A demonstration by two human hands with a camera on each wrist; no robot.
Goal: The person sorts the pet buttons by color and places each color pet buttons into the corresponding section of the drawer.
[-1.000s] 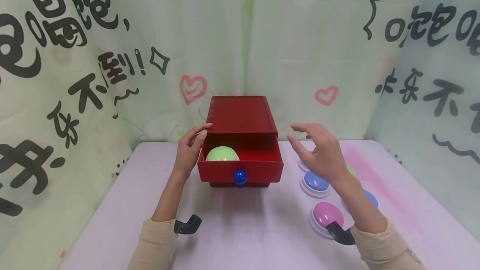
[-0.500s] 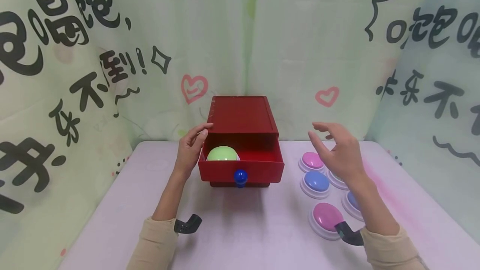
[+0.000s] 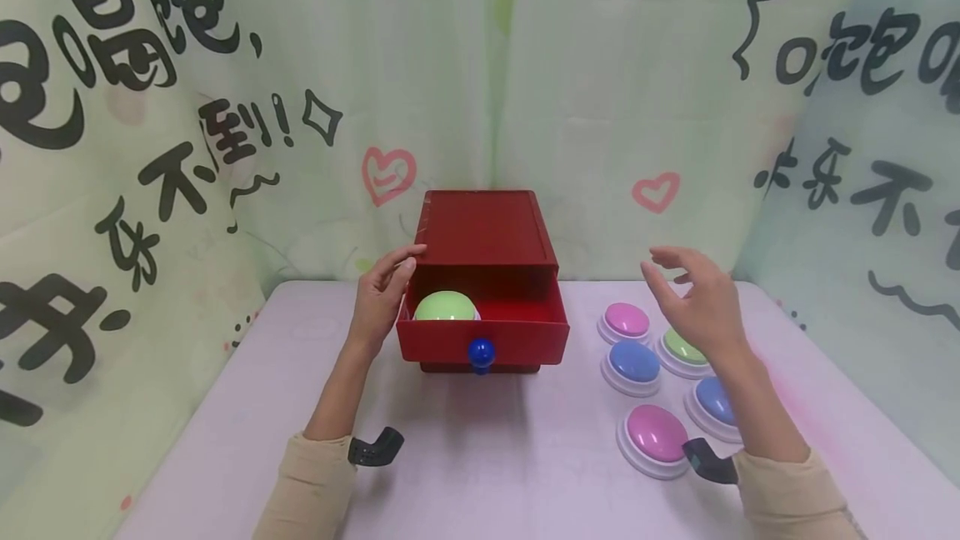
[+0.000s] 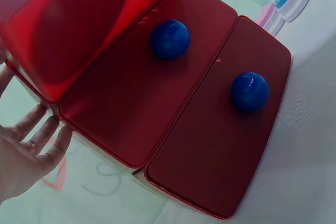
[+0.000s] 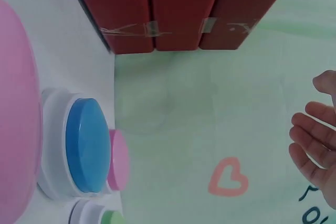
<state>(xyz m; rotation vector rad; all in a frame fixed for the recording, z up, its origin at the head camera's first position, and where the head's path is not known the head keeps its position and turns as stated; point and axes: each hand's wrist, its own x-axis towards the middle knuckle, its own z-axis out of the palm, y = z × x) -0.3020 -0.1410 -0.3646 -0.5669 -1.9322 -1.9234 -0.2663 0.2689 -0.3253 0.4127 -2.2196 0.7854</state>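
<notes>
A red drawer unit (image 3: 487, 227) stands at the back of the table, its top drawer (image 3: 431, 342) pulled out by a blue knob's side. Inside on the left lies a light green dome push button (image 3: 446, 306). My left hand (image 3: 380, 298) rests its fingertips along the unit's left side. Two lower drawers (image 4: 115, 103), each with a blue knob (image 4: 170, 39), are closed in the left wrist view. My right hand (image 3: 701, 302) hovers over the right of the table, holding nothing, fingers loosely bent and thumb apart; the right wrist view shows its fingers (image 5: 315, 132) at the edge.
Right of the unit several dome buttons on white bases stand on the table (image 3: 480, 457): a pink one (image 3: 627, 319), a blue one (image 3: 634, 362), a green one (image 3: 684, 346), another blue one (image 3: 715, 400) and a nearer pink one (image 3: 657, 432). A printed curtain (image 3: 585, 107) hangs behind.
My right hand has moved right, away from the drawer unit, uncovering the back pink button and then the green one. My left hand and the drawer have stayed put.
</notes>
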